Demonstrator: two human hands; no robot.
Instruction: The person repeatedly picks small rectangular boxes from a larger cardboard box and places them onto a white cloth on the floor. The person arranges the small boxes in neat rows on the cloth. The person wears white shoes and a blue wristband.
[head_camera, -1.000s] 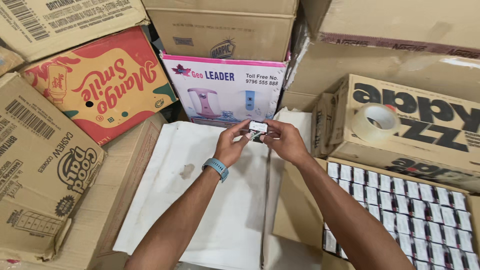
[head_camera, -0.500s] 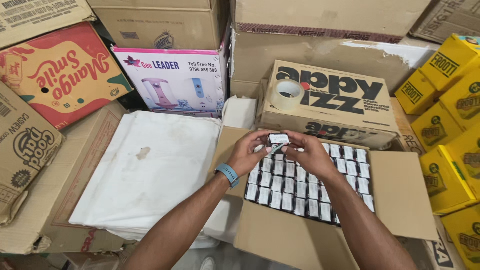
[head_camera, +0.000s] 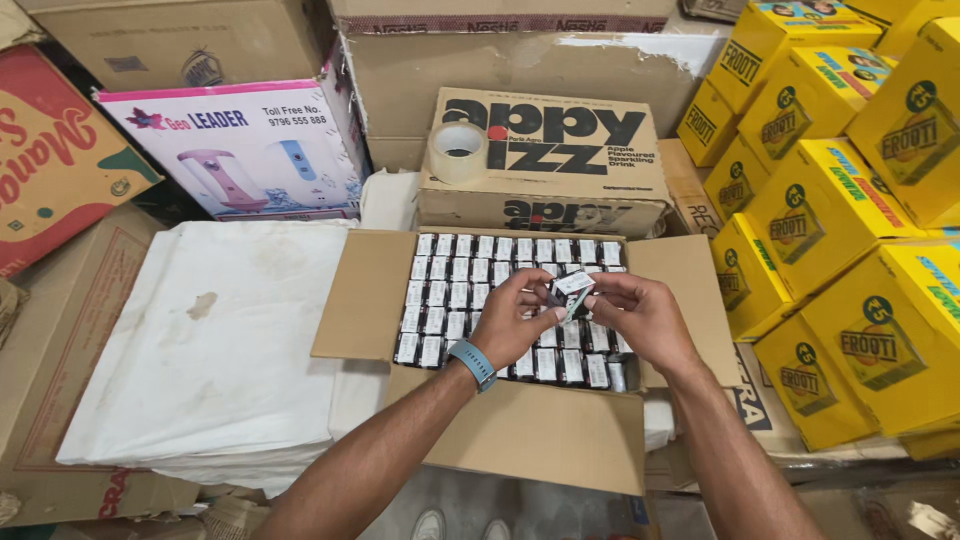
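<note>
Head view: hands (head_camera: 580, 320) pinch small rectangular packet (head_camera: 573, 288).

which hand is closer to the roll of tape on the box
Left. The left hand is below the tape roll and only slightly to its right; the right hand is at the same height but further right. Both hold a small packet.

At frame centre, the left hand (head_camera: 520, 325) and right hand (head_camera: 640, 318) pinch a small packet (head_camera: 573, 291) above an open carton (head_camera: 520, 440) of packets.
</note>
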